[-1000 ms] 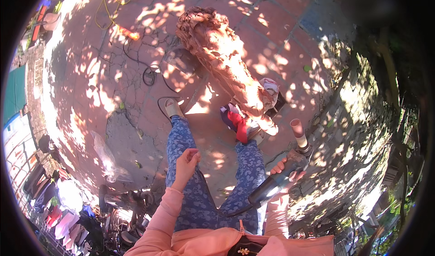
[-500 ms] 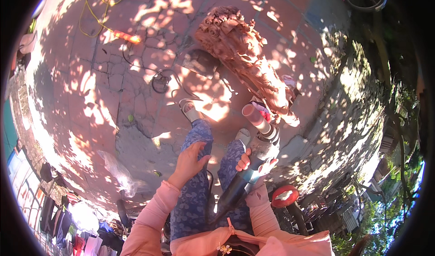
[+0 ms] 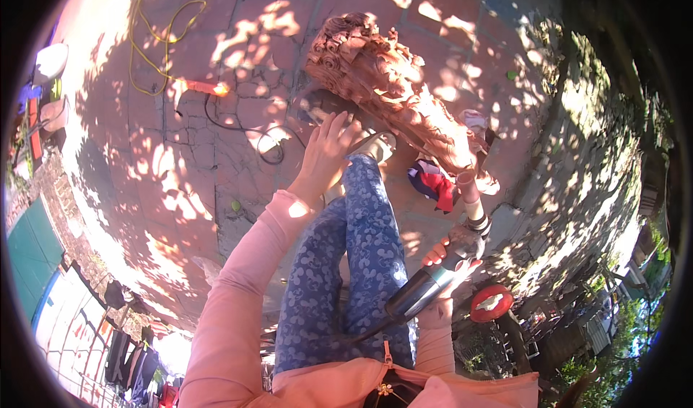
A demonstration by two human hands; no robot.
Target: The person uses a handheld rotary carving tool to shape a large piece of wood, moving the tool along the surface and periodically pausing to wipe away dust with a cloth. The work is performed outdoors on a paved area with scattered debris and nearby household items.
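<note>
My right hand [image 3: 449, 260] is wrapped around the body of a corded power grinder [image 3: 426, 289], black and grey, with a pinkish cylindrical head [image 3: 469, 189] pointing away from me. The head's tip is near the low end of a reddish-brown carved sculpture [image 3: 404, 94], which lies slanting on the paving; whether they touch I cannot tell. My left hand [image 3: 328, 152] reaches forward with its fingers stretched out and holds nothing visible. It is nearest to a dark block [image 3: 317, 103] beside the carving, partly hidden by my fingers. A dark blue and red cloth [image 3: 435, 184] lies against the carving's lower side.
A yellow cord [image 3: 167, 40] runs to an orange connector [image 3: 206, 87] at the far left, with a black cable [image 3: 245, 128] leading on from it. A round red object [image 3: 492, 303] stands at the right. A rough stone edge [image 3: 563, 170] borders the paving.
My left hand has moved forward from my knee toward the carving. My right hand has carried the grinder forward and right, toward the carving's low end. My legs have shifted.
</note>
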